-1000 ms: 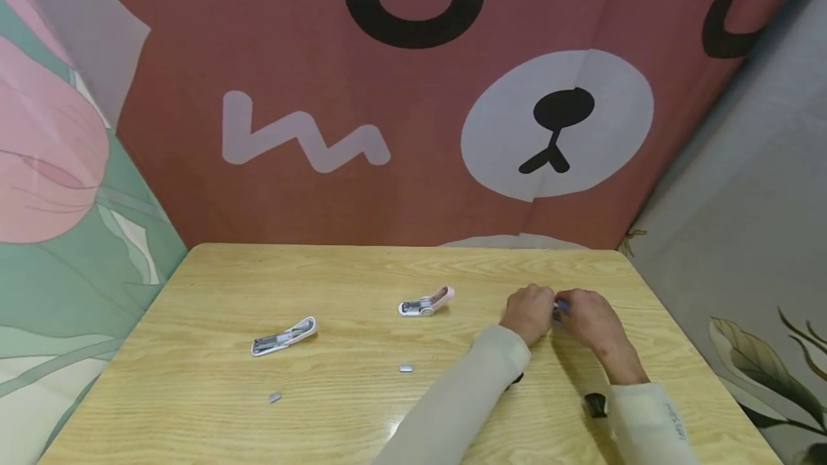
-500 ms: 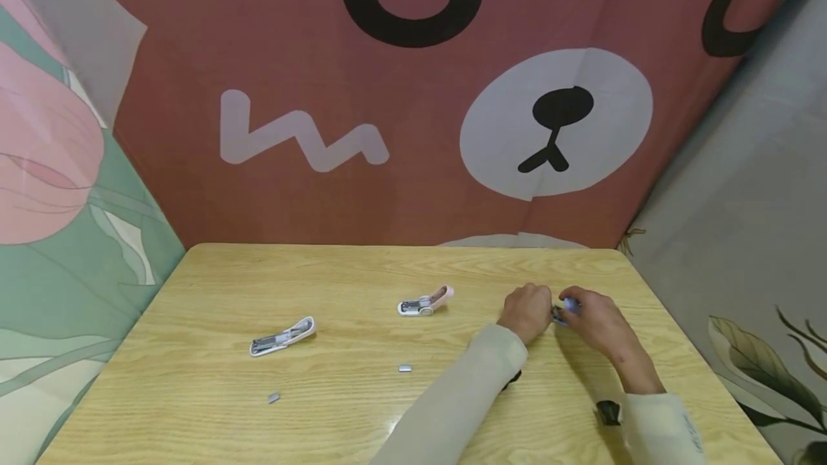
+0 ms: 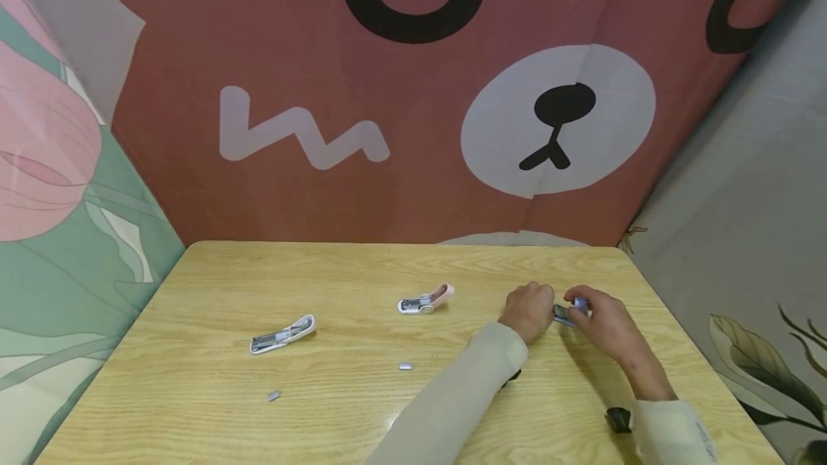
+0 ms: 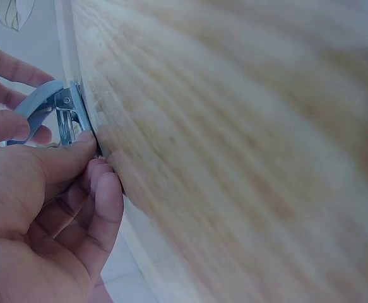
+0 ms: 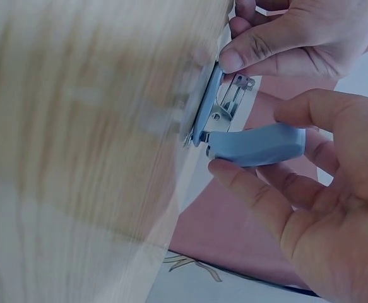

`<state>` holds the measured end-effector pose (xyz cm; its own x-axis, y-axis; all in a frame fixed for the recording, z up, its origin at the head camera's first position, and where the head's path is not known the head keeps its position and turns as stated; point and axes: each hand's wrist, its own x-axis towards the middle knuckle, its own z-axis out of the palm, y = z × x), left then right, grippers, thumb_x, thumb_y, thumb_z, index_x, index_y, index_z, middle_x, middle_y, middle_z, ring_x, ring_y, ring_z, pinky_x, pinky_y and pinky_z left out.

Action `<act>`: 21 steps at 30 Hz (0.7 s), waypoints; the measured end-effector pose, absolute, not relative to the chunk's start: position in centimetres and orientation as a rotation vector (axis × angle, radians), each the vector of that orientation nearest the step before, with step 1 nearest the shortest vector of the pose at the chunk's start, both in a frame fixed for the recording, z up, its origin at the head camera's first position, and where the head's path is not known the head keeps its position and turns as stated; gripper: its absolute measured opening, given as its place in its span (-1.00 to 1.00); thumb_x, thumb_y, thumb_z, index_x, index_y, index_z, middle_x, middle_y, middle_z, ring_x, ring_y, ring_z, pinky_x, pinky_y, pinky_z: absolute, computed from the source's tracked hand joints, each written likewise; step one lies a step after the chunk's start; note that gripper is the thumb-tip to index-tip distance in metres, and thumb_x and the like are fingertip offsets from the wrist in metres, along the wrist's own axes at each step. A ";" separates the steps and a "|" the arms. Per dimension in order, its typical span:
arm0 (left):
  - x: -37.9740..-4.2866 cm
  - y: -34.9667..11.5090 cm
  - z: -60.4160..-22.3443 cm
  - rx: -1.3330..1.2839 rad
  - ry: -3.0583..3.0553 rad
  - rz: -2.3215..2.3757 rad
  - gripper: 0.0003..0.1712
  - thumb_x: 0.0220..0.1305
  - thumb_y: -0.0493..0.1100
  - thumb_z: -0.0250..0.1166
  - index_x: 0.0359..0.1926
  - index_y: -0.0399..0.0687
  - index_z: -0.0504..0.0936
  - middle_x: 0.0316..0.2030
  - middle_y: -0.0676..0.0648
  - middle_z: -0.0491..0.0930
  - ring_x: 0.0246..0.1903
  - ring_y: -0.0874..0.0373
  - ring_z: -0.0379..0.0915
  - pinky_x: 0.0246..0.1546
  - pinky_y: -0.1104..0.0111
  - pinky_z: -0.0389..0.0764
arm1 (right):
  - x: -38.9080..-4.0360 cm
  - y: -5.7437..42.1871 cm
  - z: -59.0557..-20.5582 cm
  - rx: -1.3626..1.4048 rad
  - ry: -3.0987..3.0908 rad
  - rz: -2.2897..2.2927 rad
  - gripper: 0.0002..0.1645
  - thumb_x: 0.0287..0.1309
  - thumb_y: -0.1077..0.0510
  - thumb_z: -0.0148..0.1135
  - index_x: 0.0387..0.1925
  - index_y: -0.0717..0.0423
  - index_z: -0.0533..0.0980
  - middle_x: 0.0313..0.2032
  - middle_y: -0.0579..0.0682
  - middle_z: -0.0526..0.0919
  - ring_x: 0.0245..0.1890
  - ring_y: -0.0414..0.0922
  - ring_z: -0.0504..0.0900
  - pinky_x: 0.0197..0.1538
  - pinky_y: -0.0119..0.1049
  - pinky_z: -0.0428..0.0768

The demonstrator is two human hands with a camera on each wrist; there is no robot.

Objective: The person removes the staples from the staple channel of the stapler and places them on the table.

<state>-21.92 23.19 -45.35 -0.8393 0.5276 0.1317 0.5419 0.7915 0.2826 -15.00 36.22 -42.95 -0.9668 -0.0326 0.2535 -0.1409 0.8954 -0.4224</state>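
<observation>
At the right of the table, a small blue stapler (image 5: 256, 145) is hinged wide, its metal inner parts showing. My left hand (image 3: 528, 312) pinches one end of its base between thumb and fingers, low at the tabletop. With thumb and fingers, my right hand (image 3: 607, 325) holds the raised blue top arm. Both hands partly cover the stapler in the head view. A pink and white stapler (image 3: 426, 300) lies spread to the left of my hands. Farther left is a white stapler (image 3: 282, 336), also spread.
A short grey staple strip (image 3: 405, 366) lies in front of the pink and white stapler. Another grey strip (image 3: 274, 395) sits before the white one. The wooden table (image 3: 349, 271) backs onto a printed curtain (image 3: 426, 199).
My right hand has drawn away from the left, rightward and slightly toward me, with the blue top arm swinging wider from the base. The left hand has stayed almost still.
</observation>
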 end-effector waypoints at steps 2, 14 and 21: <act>-21.9 23.2 -45.3 -0.876 -2.926 -0.479 -0.73 0.17 -0.08 0.29 -0.63 0.15 0.48 -0.60 0.16 0.47 -0.64 0.29 0.35 -0.67 0.38 0.37 | -14.9 36.3 -43.0 0.128 -2.806 0.672 -0.75 0.12 0.30 0.17 -0.12 0.18 0.51 -0.27 0.14 0.60 -0.56 -0.09 0.43 -0.55 -0.26 0.38; -21.7 23.0 -45.0 -0.894 -2.933 -0.431 -0.77 0.17 -0.10 0.29 -0.61 0.15 0.52 -0.56 0.16 0.52 -0.60 0.28 0.40 -0.66 0.37 0.38 | -14.6 36.8 -43.6 0.113 -2.731 0.706 -0.78 0.12 0.33 0.18 -0.14 0.24 0.52 -0.26 0.15 0.62 -0.31 0.08 0.59 -0.48 -0.26 0.47; -21.8 23.1 -45.0 -0.910 -2.929 -0.393 -0.78 0.16 -0.08 0.30 -0.59 0.18 0.52 -0.58 0.17 0.50 -0.61 0.27 0.38 -0.67 0.37 0.37 | -14.4 36.7 -43.5 0.111 -2.742 0.699 -0.77 0.13 0.36 0.15 -0.13 0.27 0.52 -0.27 0.16 0.62 -0.42 -0.04 0.54 -0.53 -0.31 0.42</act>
<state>-21.80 23.15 -45.00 -0.8257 0.5509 0.1213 0.5634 0.7947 0.2258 -14.43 36.74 -43.46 -0.9495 0.0011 0.3137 -0.1493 0.8780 -0.4548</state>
